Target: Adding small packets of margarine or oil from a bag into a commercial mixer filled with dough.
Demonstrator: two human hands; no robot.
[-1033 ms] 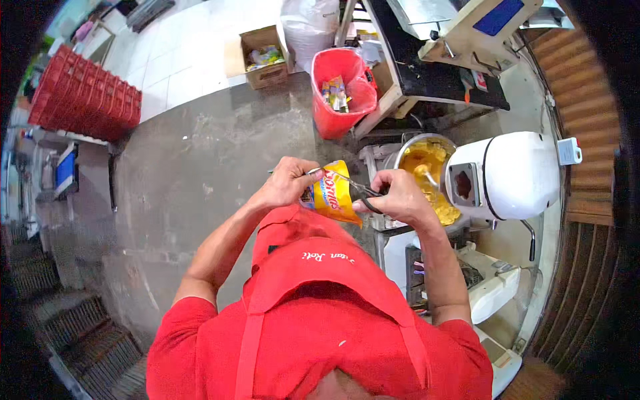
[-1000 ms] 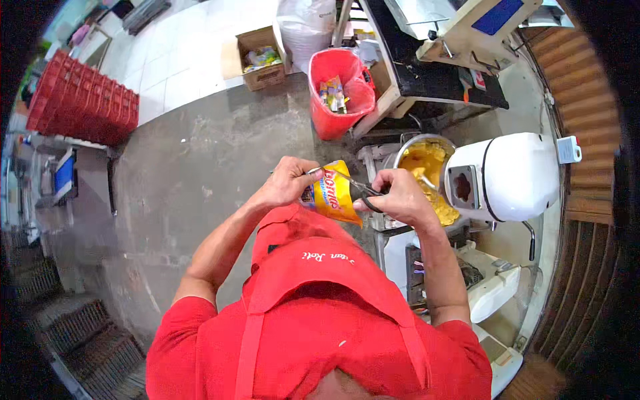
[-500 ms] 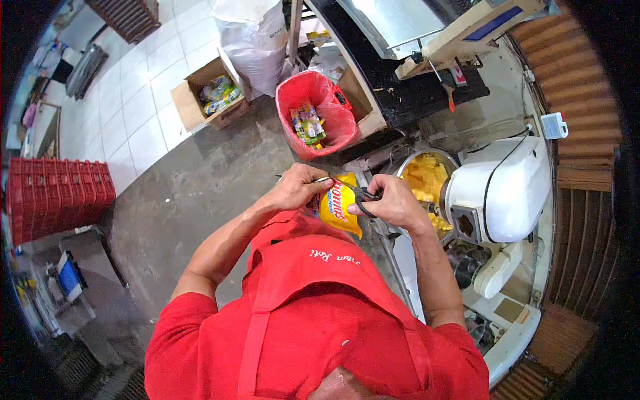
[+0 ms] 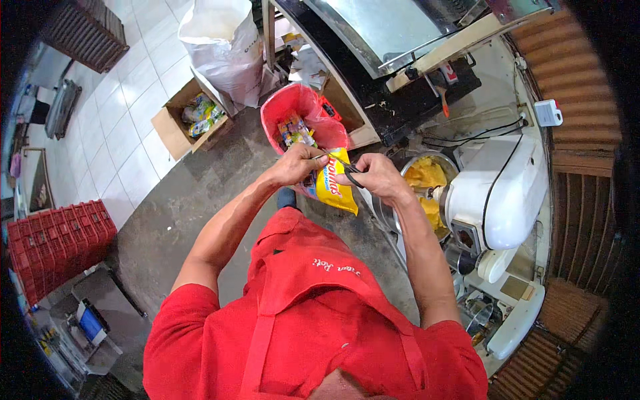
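A yellow printed pouch hangs in front of my red apron, its top corner pinched by my left hand. In my right hand are black-handled scissors, fingers through the loops. The blades reach across the pouch's top edge toward my left fingertips; whether they are cutting at this instant I cannot tell. Just beyond my hands stands a red bin lined with clear plastic, with colourful empty-looking wrappers inside.
To the right, a white mixer stands over a metal bowl holding a yellow mass. An open cardboard box with wrappers and a white sack sit at the far left. Stacked red crates are on the left.
I have moved, so the bin now lies closer to my hands. Both hands and the pouch are a little farther forward, with the scissors still at its top edge.
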